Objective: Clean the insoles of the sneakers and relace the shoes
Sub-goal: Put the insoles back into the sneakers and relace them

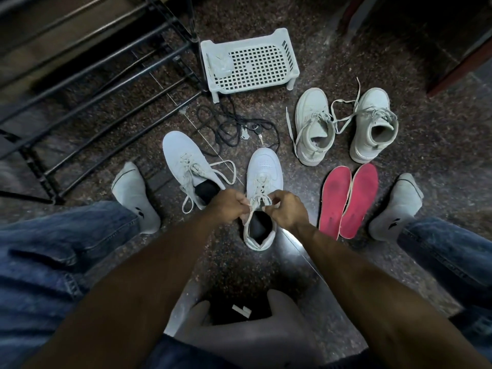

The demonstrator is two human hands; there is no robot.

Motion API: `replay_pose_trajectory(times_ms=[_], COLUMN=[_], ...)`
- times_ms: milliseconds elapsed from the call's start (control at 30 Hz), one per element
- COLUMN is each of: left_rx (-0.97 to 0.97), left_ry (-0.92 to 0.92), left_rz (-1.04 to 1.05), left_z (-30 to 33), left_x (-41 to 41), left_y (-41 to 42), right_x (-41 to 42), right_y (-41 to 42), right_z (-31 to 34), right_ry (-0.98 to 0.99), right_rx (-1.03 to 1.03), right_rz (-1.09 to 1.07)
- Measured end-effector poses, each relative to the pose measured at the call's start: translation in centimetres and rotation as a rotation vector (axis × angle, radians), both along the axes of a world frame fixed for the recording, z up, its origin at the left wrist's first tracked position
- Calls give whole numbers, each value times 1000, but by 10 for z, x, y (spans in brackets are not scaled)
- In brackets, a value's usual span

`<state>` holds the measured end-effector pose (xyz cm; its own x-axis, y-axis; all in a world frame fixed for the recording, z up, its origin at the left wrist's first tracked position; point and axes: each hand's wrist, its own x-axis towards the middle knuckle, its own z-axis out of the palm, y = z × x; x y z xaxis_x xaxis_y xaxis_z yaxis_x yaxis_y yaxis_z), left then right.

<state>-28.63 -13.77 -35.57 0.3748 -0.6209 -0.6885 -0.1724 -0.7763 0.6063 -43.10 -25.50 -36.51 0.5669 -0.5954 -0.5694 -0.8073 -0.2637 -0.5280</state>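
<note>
Between the spread knees, just left of the red insoles [348, 201], stands the low white sneaker [262, 198], toe pointing away so its eyelets face up for lacing, black insole apparently back inside. Left hand [229, 209] and right hand [286, 213] curled on either side of the tongue, each pinching an end of the lace [259, 201], probably to draw it snug. Left of those insoles again, its mate [186, 163] laced but untied; beyond them, high-tops [343, 126] with loose laces, likely awaiting those insoles
</note>
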Motion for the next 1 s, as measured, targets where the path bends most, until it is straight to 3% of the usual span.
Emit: replay_pose_trajectory(times_ms=[233,400,567,800,1000], left_rx=[4,131,195,102,18], left_ry=[86,-33,-232,57,115], left_rz=[97,-88,-73,13,149], left_z=[1,-12,-14,-11,5], left_x=[7,-16,-32,-15,-20], left_y=[-13,-17,-25,-22,-25], right_x=[8,11,4,-5,-4], right_y=[0,-4,-5,-6,-12], right_z=[1,1,-2,0,8], right_ry=[96,144,73,-12,11], right_rx=[-24,-82,-135,-126,-111], right_rz=[17,65,114,121,132])
